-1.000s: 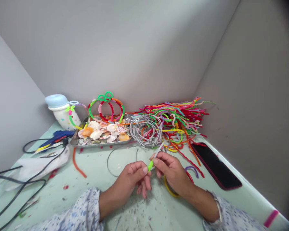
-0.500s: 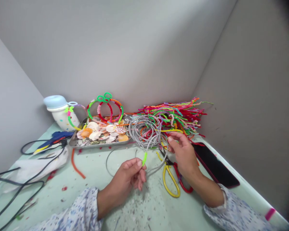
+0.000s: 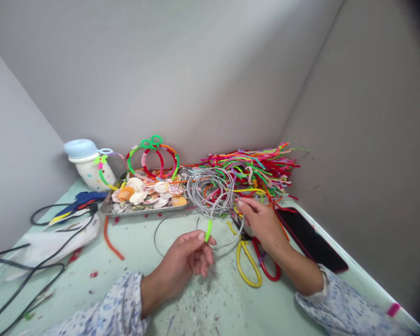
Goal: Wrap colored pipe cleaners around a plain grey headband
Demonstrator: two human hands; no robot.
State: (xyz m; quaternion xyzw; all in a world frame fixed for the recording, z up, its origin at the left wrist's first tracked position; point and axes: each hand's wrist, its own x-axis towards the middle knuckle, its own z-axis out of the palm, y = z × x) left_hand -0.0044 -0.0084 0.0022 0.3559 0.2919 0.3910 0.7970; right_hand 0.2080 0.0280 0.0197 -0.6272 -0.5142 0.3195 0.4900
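My left hand point(image 3: 191, 254) pinches a short bright green pipe cleaner point(image 3: 208, 229) between thumb and forefinger. The green piece sits on the end of a grey wire strand that runs up to a coil of grey wire point(image 3: 210, 193). Beside the coil's right edge, my right hand point(image 3: 261, 224) has its thumb and forefinger closed; what lies between them is hidden. A loose loop of the wire passes just below those fingers. Under the right hand lie scissors point(image 3: 249, 266) with one yellow and one red handle, their blades partly covered.
Behind the coil is a pile of coloured pipe cleaners point(image 3: 266, 163). A metal tray point(image 3: 145, 213) holds shells, with pipe-cleaner hoops point(image 3: 178, 161) standing in it. A phone point(image 3: 313, 240) is at right. At left are a white bottle point(image 3: 91, 172), black cables point(image 3: 38, 266) and a plastic bag point(image 3: 56, 245).
My right hand has shifted a little left, towards the coil. My left hand stays almost in place, with the green pipe cleaner standing slightly more upright.
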